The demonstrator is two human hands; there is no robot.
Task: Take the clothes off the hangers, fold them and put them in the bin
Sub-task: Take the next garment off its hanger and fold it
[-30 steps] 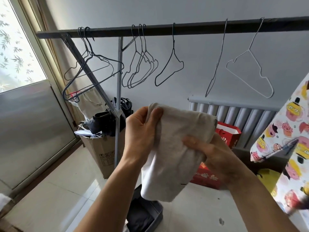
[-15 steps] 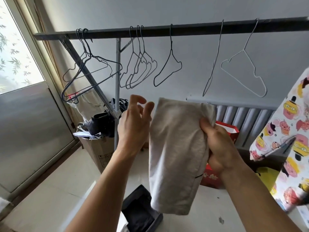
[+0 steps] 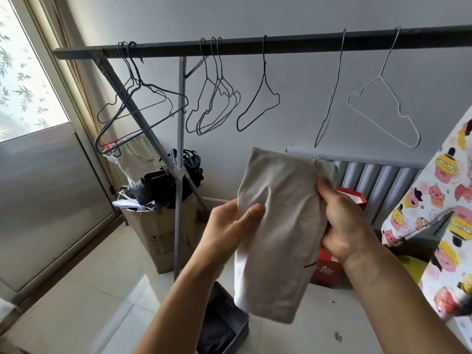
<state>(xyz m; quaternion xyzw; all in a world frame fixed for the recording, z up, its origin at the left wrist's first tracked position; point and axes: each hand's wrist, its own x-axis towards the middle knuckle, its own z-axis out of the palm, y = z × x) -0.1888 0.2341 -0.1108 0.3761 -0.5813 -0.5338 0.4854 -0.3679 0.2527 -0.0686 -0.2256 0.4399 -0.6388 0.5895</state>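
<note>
A pale grey folded garment [image 3: 278, 226] hangs lengthwise in front of me. My right hand [image 3: 342, 221] grips its right edge near the top, fingers curled round the cloth. My left hand [image 3: 232, 223] holds its left edge about halfway down, thumb on the front. Below my left forearm a dark grey bin [image 3: 229, 325] stands on the floor with dark clothes inside. Several bare wire hangers [image 3: 214, 98] hang on the dark rail [image 3: 255, 46] above. A cartoon-patterned garment [image 3: 444, 200] hangs at the right edge.
A cardboard box [image 3: 158, 231] full of dark things stands by the rack's metal upright [image 3: 180, 162]. A red gift bag [image 3: 329, 269] sits under the radiator [image 3: 378, 180]. A glass door [image 3: 38, 175] lies to the left. White tiled floor [image 3: 84, 302] spreads below.
My left hand, which was off the garment half a second ago, has come down and taken hold of its left edge. My right hand has kept its grip at the right.
</note>
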